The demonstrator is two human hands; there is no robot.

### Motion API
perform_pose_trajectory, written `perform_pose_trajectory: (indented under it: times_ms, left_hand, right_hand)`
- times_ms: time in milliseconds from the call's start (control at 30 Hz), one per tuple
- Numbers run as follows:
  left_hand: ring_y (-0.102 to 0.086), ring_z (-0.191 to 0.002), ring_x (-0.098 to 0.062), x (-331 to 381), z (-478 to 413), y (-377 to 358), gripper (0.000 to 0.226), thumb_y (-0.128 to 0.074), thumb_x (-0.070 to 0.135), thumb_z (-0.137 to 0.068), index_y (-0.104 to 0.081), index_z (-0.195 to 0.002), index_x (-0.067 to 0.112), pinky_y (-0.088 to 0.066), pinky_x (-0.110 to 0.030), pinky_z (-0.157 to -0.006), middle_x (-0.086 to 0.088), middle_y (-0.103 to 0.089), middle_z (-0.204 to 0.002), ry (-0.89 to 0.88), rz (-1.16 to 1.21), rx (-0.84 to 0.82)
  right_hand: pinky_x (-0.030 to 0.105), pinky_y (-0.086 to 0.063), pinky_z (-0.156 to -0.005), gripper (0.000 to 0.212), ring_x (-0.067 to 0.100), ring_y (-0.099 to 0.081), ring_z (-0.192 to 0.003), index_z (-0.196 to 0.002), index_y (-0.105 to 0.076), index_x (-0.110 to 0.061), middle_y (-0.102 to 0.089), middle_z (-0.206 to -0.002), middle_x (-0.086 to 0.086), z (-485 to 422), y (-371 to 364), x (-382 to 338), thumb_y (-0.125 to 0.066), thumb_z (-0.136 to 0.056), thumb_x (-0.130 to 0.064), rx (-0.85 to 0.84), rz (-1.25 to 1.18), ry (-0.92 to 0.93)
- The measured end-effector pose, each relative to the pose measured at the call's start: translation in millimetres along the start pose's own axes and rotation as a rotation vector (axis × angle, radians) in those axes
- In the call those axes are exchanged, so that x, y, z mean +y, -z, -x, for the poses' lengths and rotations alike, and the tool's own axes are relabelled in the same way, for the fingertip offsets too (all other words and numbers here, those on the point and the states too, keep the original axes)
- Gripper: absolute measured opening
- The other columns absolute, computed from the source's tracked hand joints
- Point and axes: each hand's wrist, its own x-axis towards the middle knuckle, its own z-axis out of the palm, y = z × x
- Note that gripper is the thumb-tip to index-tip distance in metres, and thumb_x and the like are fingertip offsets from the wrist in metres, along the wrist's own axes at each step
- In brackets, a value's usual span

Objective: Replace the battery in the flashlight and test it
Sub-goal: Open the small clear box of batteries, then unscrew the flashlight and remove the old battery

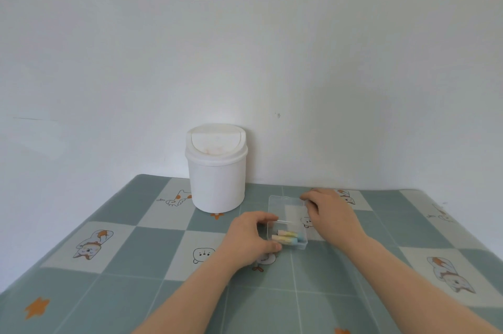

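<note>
A small clear plastic case (302, 244) lies on the table with its hinged lid (285, 204) standing open behind it. Two batteries (287, 237) with yellow and pale blue wrappers lie side by side inside the case. My left hand (251, 235) grips the case's left side between thumb and fingers. My right hand (330, 210) holds the right edge of the raised lid. No flashlight is in view.
A white mini bin (216, 170) with a swing lid stands against the wall, behind and left of the case. The table (117, 246) wears a teal-and-grey checked cloth with cartoon animals. A plain white wall rises behind.
</note>
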Motion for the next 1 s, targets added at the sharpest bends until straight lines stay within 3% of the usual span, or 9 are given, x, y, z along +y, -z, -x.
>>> perform_pose_trajectory:
  times_ms: [233, 367, 533, 700, 767, 867, 1000]
  left_hand:
    - [-0.051, -0.107, -0.006, 5, -28, 2, 0.057, -0.079, 0.024, -0.070, -0.059, -0.124, 0.029, -0.032, -0.016, -0.092, 0.007, -0.060, -0.124, 0.049, 0.054, 0.138]
    - [-0.051, -0.120, -0.013, 5, -44, -1, 0.056, -0.075, 0.025, -0.074, -0.057, -0.127, 0.026, -0.030, -0.018, -0.095, 0.005, -0.059, -0.129, 0.059, 0.001, 0.155]
    - [-0.049, -0.124, -0.014, 4, -54, -5, 0.058, -0.072, 0.027, -0.076, -0.053, -0.131, 0.025, -0.033, -0.024, -0.102, 0.004, -0.057, -0.133, 0.068, -0.095, 0.132]
    - [-0.049, -0.123, -0.015, 4, -48, -6, 0.058, -0.072, 0.026, -0.075, -0.054, -0.131, 0.026, -0.035, -0.025, -0.102, 0.003, -0.056, -0.132, 0.046, -0.065, 0.143]
    - [-0.053, -0.116, -0.013, 7, -44, -8, 0.049, -0.070, 0.022, -0.076, -0.058, -0.123, 0.024, -0.037, -0.019, -0.094, 0.005, -0.058, -0.123, 0.010, -0.059, 0.214]
    - [-0.059, -0.086, -0.009, 16, -38, -10, 0.019, -0.066, 0.016, -0.078, -0.066, -0.095, 0.024, -0.038, -0.010, -0.070, 0.009, -0.059, -0.097, -0.044, 0.005, 0.373]
    - [-0.060, -0.073, -0.006, 39, -26, -16, 0.009, -0.063, 0.019, -0.083, -0.071, -0.082, 0.020, -0.042, -0.011, -0.064, 0.006, -0.068, -0.080, 0.017, 0.187, 0.265]
  right_hand:
    - [0.035, -0.043, -0.090, 0.028, 0.020, -0.052, -0.112, -0.113, -0.063, -0.017, -0.065, -0.115, 0.002, 1, 10, 15, -0.045, -0.092, -0.015, 0.037, -0.127, -0.165]
    - [0.033, -0.043, -0.091, 0.033, 0.019, -0.049, -0.119, -0.120, -0.059, -0.020, -0.063, -0.120, 0.000, 2, -2, 24, -0.050, -0.090, -0.031, -0.028, -0.100, -0.269]
    - [0.029, -0.042, -0.072, 0.042, 0.018, -0.053, -0.104, -0.113, -0.055, -0.025, -0.062, -0.103, -0.002, 0, -9, 26, -0.061, -0.078, -0.049, -0.063, -0.133, -0.364]
    - [0.028, -0.039, -0.068, 0.033, 0.021, -0.055, -0.086, -0.109, -0.053, -0.018, -0.054, -0.080, -0.006, -1, -10, 23, -0.061, -0.080, -0.030, -0.044, -0.194, -0.417]
    - [0.029, -0.039, -0.068, 0.029, 0.021, -0.055, -0.084, -0.106, -0.053, -0.016, -0.054, -0.079, -0.005, 0, -5, 22, -0.060, -0.080, -0.027, 0.001, -0.274, -0.485]
    - [0.030, -0.039, -0.067, 0.022, 0.022, -0.057, -0.081, -0.096, -0.059, -0.011, -0.056, -0.081, 0.002, -2, 6, 22, -0.061, -0.080, -0.025, 0.076, -0.459, -0.610]
    - [0.028, -0.045, -0.056, 0.008, 0.020, -0.048, -0.053, -0.082, -0.060, -0.002, -0.057, -0.063, 0.011, 1, 27, 14, -0.059, -0.080, -0.010, 0.100, -1.032, -0.724]
